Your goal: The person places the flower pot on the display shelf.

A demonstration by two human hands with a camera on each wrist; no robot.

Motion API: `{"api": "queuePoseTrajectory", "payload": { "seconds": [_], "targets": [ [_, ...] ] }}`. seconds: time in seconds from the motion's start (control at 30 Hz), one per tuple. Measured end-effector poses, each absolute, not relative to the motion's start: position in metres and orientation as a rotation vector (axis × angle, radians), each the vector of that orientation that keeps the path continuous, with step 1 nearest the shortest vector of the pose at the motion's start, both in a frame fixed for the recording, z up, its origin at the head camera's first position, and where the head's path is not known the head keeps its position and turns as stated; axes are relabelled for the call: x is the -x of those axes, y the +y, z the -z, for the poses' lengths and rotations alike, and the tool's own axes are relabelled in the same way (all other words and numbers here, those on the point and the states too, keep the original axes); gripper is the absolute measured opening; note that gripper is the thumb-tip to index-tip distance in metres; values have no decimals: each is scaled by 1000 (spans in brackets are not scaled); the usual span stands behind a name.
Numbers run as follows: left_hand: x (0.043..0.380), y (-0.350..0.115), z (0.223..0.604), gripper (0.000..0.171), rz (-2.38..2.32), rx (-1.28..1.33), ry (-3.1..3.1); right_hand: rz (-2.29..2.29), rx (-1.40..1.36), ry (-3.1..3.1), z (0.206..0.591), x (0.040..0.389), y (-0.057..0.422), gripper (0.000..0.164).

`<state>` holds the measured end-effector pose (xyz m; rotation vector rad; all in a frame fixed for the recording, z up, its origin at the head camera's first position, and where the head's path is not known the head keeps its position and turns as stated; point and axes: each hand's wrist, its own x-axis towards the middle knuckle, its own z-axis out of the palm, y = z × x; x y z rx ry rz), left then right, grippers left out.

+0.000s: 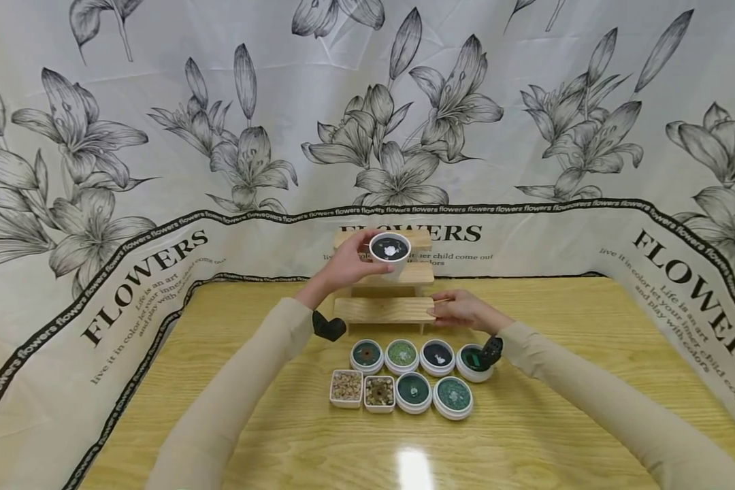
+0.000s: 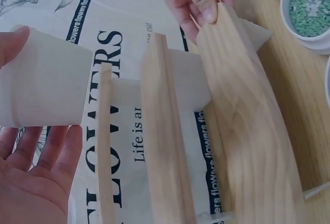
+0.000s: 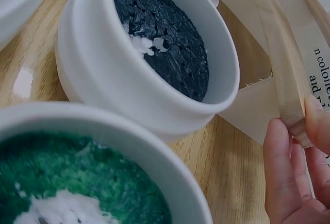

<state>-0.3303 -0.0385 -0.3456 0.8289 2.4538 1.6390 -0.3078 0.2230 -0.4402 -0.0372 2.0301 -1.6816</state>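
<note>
My left hand (image 1: 356, 260) grips a white pot (image 1: 390, 248) by its side, raised over the upper steps of a tiered wooden stand (image 1: 382, 309). Dark filling with a white patch in the middle shows inside this pot. In the left wrist view the pot (image 2: 44, 77) has thumb and fingers around its smooth wall. My right hand (image 1: 465, 309) pinches the right end of the stand's lowest step, thumb on top. The right wrist view shows fingers (image 3: 281, 162) at that wooden end (image 3: 289, 80).
In front of the stand, round white pots (image 1: 402, 355) with green or dark fillings stand in rows. Two square pots (image 1: 346, 388) of pebble-like pieces sit at the front left. Behind the stand hangs a flower-printed cloth (image 1: 269, 170). Wood-grain tabletop (image 1: 294, 435) lies underneath.
</note>
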Motion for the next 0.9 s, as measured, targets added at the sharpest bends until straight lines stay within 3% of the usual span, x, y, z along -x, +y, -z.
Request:
{"api": "queuePoseTrajectory", "payload": {
  "seconds": [0.53, 0.9],
  "targets": [
    [360, -8, 326, 73, -1672, -781, 2497, 1643, 72, 2050, 436, 305, 224, 59],
    [384, 13, 334, 72, -1763, -730, 2424, 1650, -3, 2074, 434, 305, 220, 59]
  ]
}}
